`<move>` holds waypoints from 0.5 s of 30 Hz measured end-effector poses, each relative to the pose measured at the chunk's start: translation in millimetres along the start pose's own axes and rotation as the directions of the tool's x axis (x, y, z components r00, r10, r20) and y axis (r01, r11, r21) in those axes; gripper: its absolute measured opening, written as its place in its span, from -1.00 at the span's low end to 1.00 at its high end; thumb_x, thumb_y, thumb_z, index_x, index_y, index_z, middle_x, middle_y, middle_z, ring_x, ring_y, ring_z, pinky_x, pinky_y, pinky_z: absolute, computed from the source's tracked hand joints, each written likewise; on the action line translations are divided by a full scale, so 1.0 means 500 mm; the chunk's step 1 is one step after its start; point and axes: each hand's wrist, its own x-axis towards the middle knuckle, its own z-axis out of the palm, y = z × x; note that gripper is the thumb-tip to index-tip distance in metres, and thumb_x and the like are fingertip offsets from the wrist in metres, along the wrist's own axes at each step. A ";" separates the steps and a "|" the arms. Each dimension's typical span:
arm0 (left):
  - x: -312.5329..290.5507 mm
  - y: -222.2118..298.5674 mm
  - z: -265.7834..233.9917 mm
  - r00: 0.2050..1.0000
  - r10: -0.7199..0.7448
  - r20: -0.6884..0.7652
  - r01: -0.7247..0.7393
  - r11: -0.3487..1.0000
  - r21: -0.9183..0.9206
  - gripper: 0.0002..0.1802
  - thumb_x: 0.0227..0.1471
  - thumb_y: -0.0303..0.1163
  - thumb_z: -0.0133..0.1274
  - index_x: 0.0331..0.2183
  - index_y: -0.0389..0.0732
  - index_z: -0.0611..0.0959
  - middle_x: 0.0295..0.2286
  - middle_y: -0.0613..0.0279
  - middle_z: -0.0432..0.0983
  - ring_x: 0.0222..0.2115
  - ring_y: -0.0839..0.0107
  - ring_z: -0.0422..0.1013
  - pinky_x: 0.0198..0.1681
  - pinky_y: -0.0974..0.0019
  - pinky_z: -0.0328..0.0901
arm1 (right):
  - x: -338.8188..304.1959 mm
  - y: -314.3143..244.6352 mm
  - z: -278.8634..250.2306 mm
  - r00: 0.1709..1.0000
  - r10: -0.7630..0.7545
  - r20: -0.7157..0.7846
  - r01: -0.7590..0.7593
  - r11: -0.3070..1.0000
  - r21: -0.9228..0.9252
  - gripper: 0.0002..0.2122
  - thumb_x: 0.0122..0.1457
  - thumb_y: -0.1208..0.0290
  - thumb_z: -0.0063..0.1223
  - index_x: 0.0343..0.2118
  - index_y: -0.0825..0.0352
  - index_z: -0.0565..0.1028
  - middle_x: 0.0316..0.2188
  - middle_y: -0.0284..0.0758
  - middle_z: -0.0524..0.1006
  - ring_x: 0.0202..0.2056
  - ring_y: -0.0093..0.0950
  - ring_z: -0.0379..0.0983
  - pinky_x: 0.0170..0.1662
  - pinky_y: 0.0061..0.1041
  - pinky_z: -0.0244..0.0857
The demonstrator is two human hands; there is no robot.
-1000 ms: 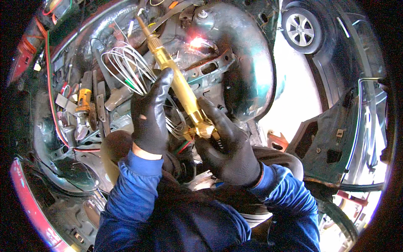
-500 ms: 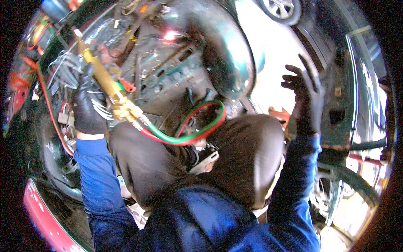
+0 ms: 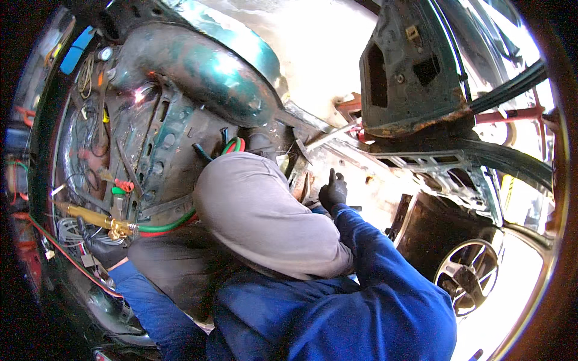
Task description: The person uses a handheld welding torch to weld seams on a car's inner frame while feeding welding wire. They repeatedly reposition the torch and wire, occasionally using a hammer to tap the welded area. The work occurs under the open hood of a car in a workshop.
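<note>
A brass gas torch (image 3: 90, 216) lies in the grip of my left hand (image 3: 102, 245), gloved in black, at the far left beside my knee. A green hose (image 3: 162, 227) and a red hose run from the torch's valve end to the right and pass behind my legs. My right hand (image 3: 333, 191), also black-gloved, reaches out past my raised right knee near the door sill. One finger points up and I see nothing held in it; its other fingers are partly hidden. A dark bar-like piece (image 3: 355, 208) shows just beside its wrist.
I am inside a stripped car body. A rounded wheel arch (image 3: 198, 72) rises ahead, and bare floor metal (image 3: 162, 144) holds loose tools. A pressure gauge (image 3: 105, 53) sits at upper left. The open door (image 3: 409, 78) and a spoked wheel (image 3: 467, 275) are on the right.
My view and body have turned to the right. My right hand has come down from its raised, spread pose to beside the sill. The torch stays in my left hand, now lower and farther left.
</note>
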 end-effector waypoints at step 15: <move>-0.112 -0.017 0.262 0.958 0.225 -0.178 -0.249 0.961 -0.122 -0.61 0.39 -0.14 0.03 0.12 -0.12 0.60 -0.09 0.28 0.63 -0.09 0.33 0.54 0.03 0.15 0.45 | 0.317 -0.136 -0.038 0.897 -0.396 0.199 0.442 0.768 -0.463 -0.26 0.18 0.42 0.06 0.48 0.14 0.16 0.42 -0.17 0.24 0.38 0.11 0.14 0.39 0.33 -0.09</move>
